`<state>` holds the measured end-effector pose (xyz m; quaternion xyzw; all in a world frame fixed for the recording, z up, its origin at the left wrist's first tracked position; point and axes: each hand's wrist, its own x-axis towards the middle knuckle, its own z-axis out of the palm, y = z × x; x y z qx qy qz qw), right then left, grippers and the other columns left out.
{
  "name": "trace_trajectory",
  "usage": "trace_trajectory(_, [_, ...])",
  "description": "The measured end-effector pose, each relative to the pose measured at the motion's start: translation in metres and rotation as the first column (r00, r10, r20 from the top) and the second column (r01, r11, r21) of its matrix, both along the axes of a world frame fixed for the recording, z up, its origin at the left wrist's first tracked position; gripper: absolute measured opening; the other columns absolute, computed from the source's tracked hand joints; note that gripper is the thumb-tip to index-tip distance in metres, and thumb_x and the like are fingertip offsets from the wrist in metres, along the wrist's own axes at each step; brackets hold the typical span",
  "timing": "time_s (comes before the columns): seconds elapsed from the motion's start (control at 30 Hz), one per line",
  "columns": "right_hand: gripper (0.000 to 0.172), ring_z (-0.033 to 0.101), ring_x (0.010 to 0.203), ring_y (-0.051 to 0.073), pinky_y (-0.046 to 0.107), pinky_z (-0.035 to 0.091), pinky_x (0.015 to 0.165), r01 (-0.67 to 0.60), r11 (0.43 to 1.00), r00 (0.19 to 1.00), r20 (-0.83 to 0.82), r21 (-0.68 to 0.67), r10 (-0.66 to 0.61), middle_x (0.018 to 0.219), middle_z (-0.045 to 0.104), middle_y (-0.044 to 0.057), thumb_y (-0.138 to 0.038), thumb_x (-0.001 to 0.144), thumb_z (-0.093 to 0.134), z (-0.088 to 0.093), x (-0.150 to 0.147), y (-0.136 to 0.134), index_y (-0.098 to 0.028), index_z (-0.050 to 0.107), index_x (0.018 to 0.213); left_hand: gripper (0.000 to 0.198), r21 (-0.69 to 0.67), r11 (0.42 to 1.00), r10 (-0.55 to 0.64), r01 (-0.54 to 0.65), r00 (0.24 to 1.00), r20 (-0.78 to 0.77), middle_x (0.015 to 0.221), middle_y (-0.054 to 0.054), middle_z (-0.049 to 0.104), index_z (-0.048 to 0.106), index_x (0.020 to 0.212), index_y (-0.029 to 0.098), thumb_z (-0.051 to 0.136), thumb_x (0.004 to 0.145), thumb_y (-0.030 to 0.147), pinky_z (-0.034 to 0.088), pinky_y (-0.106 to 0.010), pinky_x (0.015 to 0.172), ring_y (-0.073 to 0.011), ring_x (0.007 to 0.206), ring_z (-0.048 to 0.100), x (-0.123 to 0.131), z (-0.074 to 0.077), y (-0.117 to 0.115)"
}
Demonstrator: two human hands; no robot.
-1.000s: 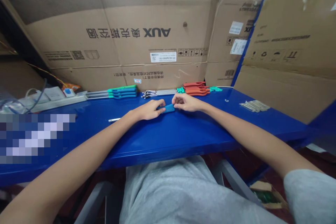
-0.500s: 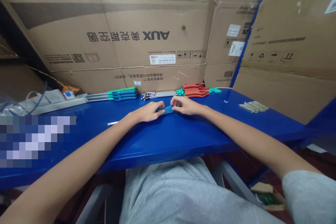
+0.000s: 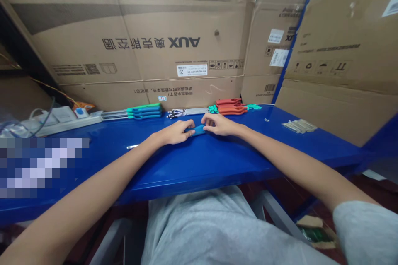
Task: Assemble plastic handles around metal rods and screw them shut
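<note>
A small blue plastic piece, similar in colour to the blue handles at the back, lies between my two hands just above or on the blue table. My left hand pinches its left end between thumb and fingers. At its right end, my right hand holds it with curled fingers and thumb. The fingers cover both ends, so its full shape is hidden. Behind my hands lie several thin rods, small teal parts and orange handles.
Several tools with blue and green handles lie at the back left, near a white power strip. Thin pale pieces are bunched at right. A small silver item lies by my left forearm. Cardboard walls the table's back.
Both hands keep their hold on the blue piece with hardly any visible movement. The view has shifted very slightly.
</note>
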<state>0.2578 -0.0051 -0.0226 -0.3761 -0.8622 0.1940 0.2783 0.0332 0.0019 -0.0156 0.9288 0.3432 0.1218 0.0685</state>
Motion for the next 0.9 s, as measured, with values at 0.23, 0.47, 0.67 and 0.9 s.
trace_trajectory(0.23, [0.011, 0.056, 0.064, 0.012, 0.026, 0.045, 0.063, 0.014, 1.000, 1.000, 0.012, 0.001, -0.014, 0.070, 0.059, -0.001, -0.017, 0.083, 0.057, -0.001, 0.000, -0.001, -0.017, 0.053, 0.093, 0.024, 0.002, 1.000, -0.009, 0.009, 1.000, -0.001, 0.082, -0.005, 0.062, 0.052, 0.095, 0.019, 0.040, 0.090, 0.039, 0.040, -0.030, 0.065, -0.0200, 0.073, 0.058, -0.001, 0.001, 0.000])
trace_trajectory(0.47, [0.010, 0.056, 0.064, 0.012, 0.024, 0.045, 0.063, 0.023, 1.000, 1.000, 0.015, 0.017, -0.023, 0.071, 0.059, -0.001, -0.017, 0.083, 0.057, 0.000, 0.000, -0.001, -0.016, 0.054, 0.092, 0.023, -0.003, 1.000, -0.007, 0.007, 1.000, 0.007, 0.083, -0.005, 0.062, 0.052, 0.095, 0.019, 0.040, 0.089, 0.038, 0.040, -0.029, 0.065, -0.0200, 0.074, 0.057, 0.000, 0.001, -0.001])
trace_trajectory(0.67, [0.005, 0.055, 0.059, 0.011, 0.021, 0.041, 0.059, 0.075, 0.995, 0.992, 0.095, 0.067, -0.081, 0.066, 0.062, 0.001, -0.014, 0.080, 0.057, 0.005, -0.003, -0.007, -0.013, 0.061, 0.077, 0.024, 0.017, 1.000, 0.014, -0.014, 1.000, -0.001, 0.084, -0.005, 0.063, 0.052, 0.096, 0.019, 0.040, 0.089, 0.039, 0.039, -0.029, 0.064, -0.0201, 0.073, 0.058, 0.002, 0.001, -0.003])
trace_trajectory(0.9, [0.014, 0.056, 0.059, 0.013, 0.023, 0.035, 0.058, 0.166, 0.947, 0.935, 0.262, 0.275, -0.240, 0.070, 0.068, 0.006, -0.015, 0.079, 0.054, 0.007, -0.012, -0.020, -0.013, 0.068, 0.078, 0.024, 0.071, 0.997, 0.027, -0.026, 1.000, -0.009, 0.083, -0.006, 0.062, 0.050, 0.095, 0.020, 0.039, 0.090, 0.040, 0.038, -0.030, 0.063, -0.0211, 0.073, 0.058, 0.003, -0.003, -0.001])
